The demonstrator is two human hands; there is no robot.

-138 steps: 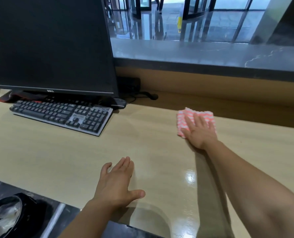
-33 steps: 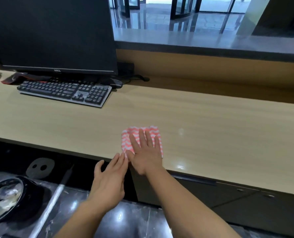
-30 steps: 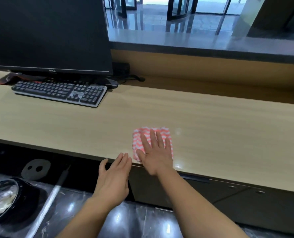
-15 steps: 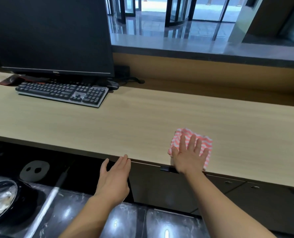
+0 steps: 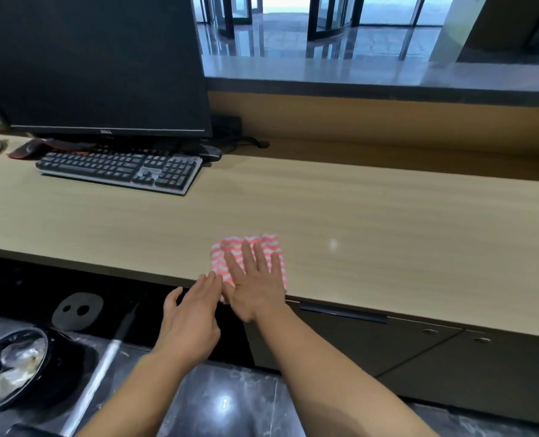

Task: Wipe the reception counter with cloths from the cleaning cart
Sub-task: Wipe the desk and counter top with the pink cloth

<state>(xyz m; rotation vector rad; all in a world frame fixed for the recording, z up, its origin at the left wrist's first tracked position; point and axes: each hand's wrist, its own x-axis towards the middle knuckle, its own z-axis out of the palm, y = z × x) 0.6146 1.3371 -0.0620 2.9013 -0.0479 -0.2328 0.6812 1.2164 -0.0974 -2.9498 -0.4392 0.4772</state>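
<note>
A folded pink-and-white zigzag cloth (image 5: 230, 246) lies on the light wooden reception counter (image 5: 372, 216), close to its front edge. My right hand (image 5: 255, 283) presses flat on the cloth with straight, spread fingers. My left hand (image 5: 192, 316) is flat with straight fingers just off the counter's front edge, its fingertips beside my right thumb and the cloth's near-left corner.
A black monitor (image 5: 94, 64) and a keyboard (image 5: 120, 168) stand at the counter's back left, with a mouse (image 5: 211, 152) and cables behind. A raised stone ledge (image 5: 387, 77) runs along the back. A lined bin (image 5: 9, 370) and a white pole (image 5: 104, 364) are on the floor, left.
My right hand has slid the cloth back to the left along the front edge, to beside my left hand. My left hand has stayed by the edge.
</note>
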